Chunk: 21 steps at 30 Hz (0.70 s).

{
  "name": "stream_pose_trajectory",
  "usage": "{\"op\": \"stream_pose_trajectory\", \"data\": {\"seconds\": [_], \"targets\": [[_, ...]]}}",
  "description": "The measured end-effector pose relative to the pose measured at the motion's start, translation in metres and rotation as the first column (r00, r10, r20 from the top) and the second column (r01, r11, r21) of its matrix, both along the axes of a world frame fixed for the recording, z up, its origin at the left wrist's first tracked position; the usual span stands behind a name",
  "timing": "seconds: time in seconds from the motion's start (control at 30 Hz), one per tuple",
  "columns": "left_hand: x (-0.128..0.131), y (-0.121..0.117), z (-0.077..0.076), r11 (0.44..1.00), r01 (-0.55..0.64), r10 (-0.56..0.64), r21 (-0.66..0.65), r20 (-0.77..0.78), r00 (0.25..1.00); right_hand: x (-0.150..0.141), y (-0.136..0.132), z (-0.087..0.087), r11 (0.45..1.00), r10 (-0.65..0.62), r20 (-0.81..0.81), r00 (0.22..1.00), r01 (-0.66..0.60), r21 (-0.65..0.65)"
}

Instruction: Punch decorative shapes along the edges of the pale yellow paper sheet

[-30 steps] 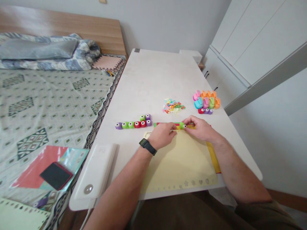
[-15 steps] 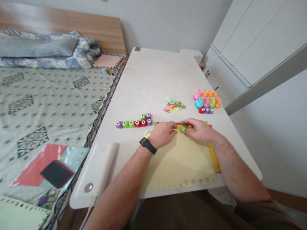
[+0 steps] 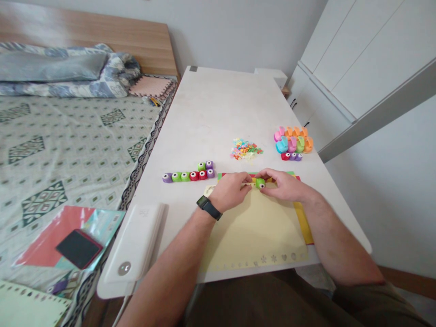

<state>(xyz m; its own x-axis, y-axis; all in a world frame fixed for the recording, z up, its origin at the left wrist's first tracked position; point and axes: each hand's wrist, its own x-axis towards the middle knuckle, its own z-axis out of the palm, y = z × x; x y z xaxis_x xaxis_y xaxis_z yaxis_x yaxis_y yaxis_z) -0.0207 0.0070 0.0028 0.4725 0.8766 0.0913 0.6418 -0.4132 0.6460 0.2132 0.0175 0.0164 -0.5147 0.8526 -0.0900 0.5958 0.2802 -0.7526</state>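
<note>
My right hand (image 3: 284, 185) is closed around a small green craft punch (image 3: 260, 183) at the far edge of a pale yellow sheet of paper (image 3: 259, 227). Beside it, my left hand (image 3: 233, 190) pinches that same paper edge, just left of the punch. Cut-out shapes, flowers and a heart among them, run along the sheet's near edge. Under the sheet lie more coloured papers, with a yellow one (image 3: 303, 222) showing at the right. Beyond my hands is a pile of small colourful paper cut-outs (image 3: 246, 149).
Several small punches (image 3: 185, 176) stand in a row at the left. Larger colourful punches (image 3: 293, 140) are grouped at the right. A white device (image 3: 136, 245) with a cable lies at the table's left edge. On the bed rests a phone (image 3: 79, 248) over plastic-wrapped paper.
The green punch has tilted and shifted very slightly to the right in my right hand. My left hand stays at the paper edge. The view has moved a little.
</note>
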Motion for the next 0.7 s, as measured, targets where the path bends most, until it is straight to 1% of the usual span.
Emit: {"op": "stream_pose_trajectory", "data": {"seconds": [0.3,0.5,0.7], "targets": [[-0.0005,-0.0004,0.0014,1.0,0.016,-0.016,0.012,0.004,1.0,-0.0021,0.002,-0.0017,0.999,0.014,0.004,1.0,-0.014,-0.043],[-0.0005,-0.0001,0.0003,1.0,0.012,-0.012,0.015,0.013,1.0,-0.0026,0.0015,-0.0032,0.997,0.023,-0.044,0.999,-0.026,-0.073],[-0.0003,0.0007,-0.0002,1.0,0.017,-0.018,0.021,0.021,1.0,-0.0021,0.0018,-0.0056,0.998,0.011,-0.008,1.0,-0.012,-0.064]]}}
